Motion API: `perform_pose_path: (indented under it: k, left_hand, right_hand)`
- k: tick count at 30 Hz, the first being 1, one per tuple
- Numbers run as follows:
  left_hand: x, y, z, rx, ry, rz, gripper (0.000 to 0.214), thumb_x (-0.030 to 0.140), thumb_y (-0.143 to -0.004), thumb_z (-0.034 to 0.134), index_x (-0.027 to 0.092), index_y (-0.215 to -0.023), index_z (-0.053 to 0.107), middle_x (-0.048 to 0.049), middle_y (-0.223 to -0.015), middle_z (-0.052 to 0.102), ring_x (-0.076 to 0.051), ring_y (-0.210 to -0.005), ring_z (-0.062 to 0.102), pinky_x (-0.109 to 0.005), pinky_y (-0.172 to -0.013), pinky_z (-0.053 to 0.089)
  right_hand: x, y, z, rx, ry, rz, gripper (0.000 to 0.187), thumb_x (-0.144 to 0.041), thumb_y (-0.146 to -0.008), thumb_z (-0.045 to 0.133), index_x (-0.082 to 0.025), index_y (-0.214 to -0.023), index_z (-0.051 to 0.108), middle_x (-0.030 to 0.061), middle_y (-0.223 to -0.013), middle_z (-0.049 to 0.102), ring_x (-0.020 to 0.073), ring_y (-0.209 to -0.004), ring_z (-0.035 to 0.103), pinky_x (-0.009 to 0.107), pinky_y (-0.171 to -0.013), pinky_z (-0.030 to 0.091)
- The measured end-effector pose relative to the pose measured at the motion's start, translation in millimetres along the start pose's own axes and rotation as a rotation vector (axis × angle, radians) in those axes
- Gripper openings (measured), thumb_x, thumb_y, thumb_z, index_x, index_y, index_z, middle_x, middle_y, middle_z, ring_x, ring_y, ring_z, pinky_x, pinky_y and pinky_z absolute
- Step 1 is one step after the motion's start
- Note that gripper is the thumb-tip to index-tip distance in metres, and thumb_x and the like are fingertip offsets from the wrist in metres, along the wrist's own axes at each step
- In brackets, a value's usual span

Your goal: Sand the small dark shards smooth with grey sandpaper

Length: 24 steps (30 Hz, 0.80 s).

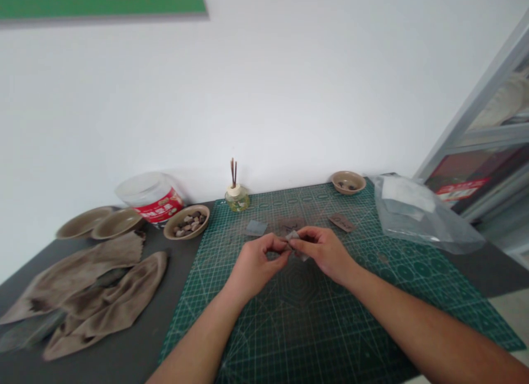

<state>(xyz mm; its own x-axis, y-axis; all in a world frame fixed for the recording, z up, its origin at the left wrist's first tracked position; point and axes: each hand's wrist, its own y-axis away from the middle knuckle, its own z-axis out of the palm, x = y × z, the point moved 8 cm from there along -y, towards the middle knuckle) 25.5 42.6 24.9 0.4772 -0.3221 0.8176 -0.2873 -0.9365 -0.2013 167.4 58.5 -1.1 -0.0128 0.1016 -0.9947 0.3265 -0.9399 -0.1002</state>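
Observation:
Over the middle of the green cutting mat [363, 296], my two hands meet at the fingertips. My right hand [324, 252] pinches a small folded grey sheet [293, 235] that looks like sandpaper. Fingers closed, my left hand [256, 263] presses against that sheet; anything small within its pinch is hidden by the fingers. Behind the hands lie a blue-grey square sheet [257, 227] and a brownish sheet [289, 223], partly covered. A brown sheet with dark marks [341, 222] rests just beyond my right hand.
At the left are a bowl of pebbles [177, 232], a red-labelled plastic tub [151, 199], two tan bowls [80, 221] and crumpled brown cloths [136, 298]. A reed diffuser [237, 198], small bowl [347, 182] with dark bits and clear plastic bag [421, 213] line the back and right.

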Motion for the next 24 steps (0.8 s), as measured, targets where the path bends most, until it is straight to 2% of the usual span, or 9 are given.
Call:
perform_pose_path:
  k: [4, 9, 14, 18, 24]
  left_hand:
    - [3.0, 2.2, 1.3, 0.024, -0.036, 0.018, 0.007, 0.024, -0.08, 0.064, 0.018, -0.079, 0.067, -0.0013, -0.082, 0.072, -0.016, -0.076, 0.065, -0.027, -0.073, 0.049]
    - [-1.0, 2.9, 0.4, 0.073, -0.055, -0.01, 0.011, 0.028, -0.082, 0.063, 0.018, -0.078, 0.066, -0.0003, -0.076, 0.07, -0.015, -0.071, 0.064, -0.025, -0.066, 0.048]
    - [2.9, 3.5, 6.3, 0.02, -0.097, 0.042, 0.008, 0.025, -0.082, 0.062, 0.019, -0.081, 0.067, -0.0002, -0.081, 0.071, -0.015, -0.074, 0.064, -0.026, -0.07, 0.048]
    - [2.9, 3.7, 5.3, 0.048, -0.09, 0.022, 0.01, 0.028, -0.084, 0.062, 0.019, -0.081, 0.066, -0.0005, -0.078, 0.07, -0.015, -0.073, 0.064, -0.025, -0.068, 0.048]
    - [2.9, 3.0, 6.5, 0.033, -0.084, 0.032, 0.011, 0.028, -0.084, 0.062, 0.018, -0.079, 0.065, -0.0004, -0.078, 0.07, -0.014, -0.072, 0.063, -0.025, -0.068, 0.047]
  right_hand:
    - [1.2, 0.2, -1.9, 0.032, 0.0, 0.003, 0.025, -0.04, -0.078, 0.069, -0.017, -0.086, 0.071, 0.0025, -0.077, 0.069, 0.0158, -0.069, 0.06, 0.026, -0.061, 0.045]
    - [2.0, 0.9, 1.8, -0.016, -0.092, 0.031, 0.022, -0.037, -0.077, 0.071, -0.016, -0.084, 0.07, 0.0025, -0.078, 0.069, 0.0154, -0.069, 0.06, 0.027, -0.063, 0.045]
    - [4.4, 0.6, -2.6, 0.054, -0.049, 0.03, 0.021, -0.036, -0.078, 0.069, -0.016, -0.084, 0.071, 0.0028, -0.078, 0.07, 0.016, -0.07, 0.061, 0.027, -0.064, 0.045]
    - [5.4, 1.1, 0.2, -0.003, -0.077, 0.05, 0.021, -0.036, -0.078, 0.07, -0.017, -0.084, 0.07, 0.0032, -0.081, 0.07, 0.0167, -0.072, 0.062, 0.027, -0.066, 0.045]
    - [4.7, 1.3, -3.8, 0.026, -0.054, 0.033, 0.021, -0.036, -0.079, 0.07, -0.017, -0.085, 0.071, 0.0023, -0.079, 0.069, 0.0159, -0.07, 0.06, 0.026, -0.064, 0.044]
